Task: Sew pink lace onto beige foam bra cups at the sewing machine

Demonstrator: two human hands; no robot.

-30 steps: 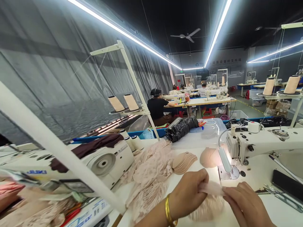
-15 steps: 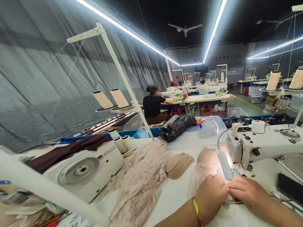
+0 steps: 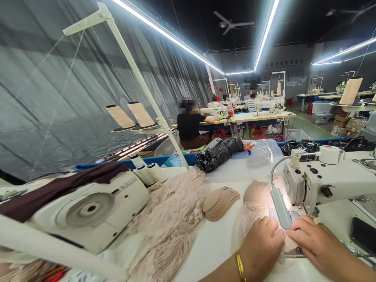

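Under the sewing machine's head (image 3: 296,184) lies a beige moulded bra cup (image 3: 254,192) with lace fabric (image 3: 249,213) around it. My left hand (image 3: 264,243), with a ring and a gold bangle, is closed on the near edge of this fabric. Just right of it, my right hand (image 3: 317,241) has its thumb and fingers bent together at the fabric by the needle area. A grey clip-on lamp (image 3: 280,207) hangs over the work and hides the needle and some fingertips. Between the hands there is a small gap.
Left of the work are a stack of beige cups (image 3: 220,203) and a heap of beige lace (image 3: 173,211). A second machine (image 3: 91,211) stands further left. A phone (image 3: 364,233) lies at right. Behind are a clear plastic lid (image 3: 249,168), a black bag (image 3: 219,154) and a seated co-worker (image 3: 190,127).
My hands were touching and have moved slightly apart, the right one shifting right and its fingers lifting toward the lamp. The camera view has tilted a little.
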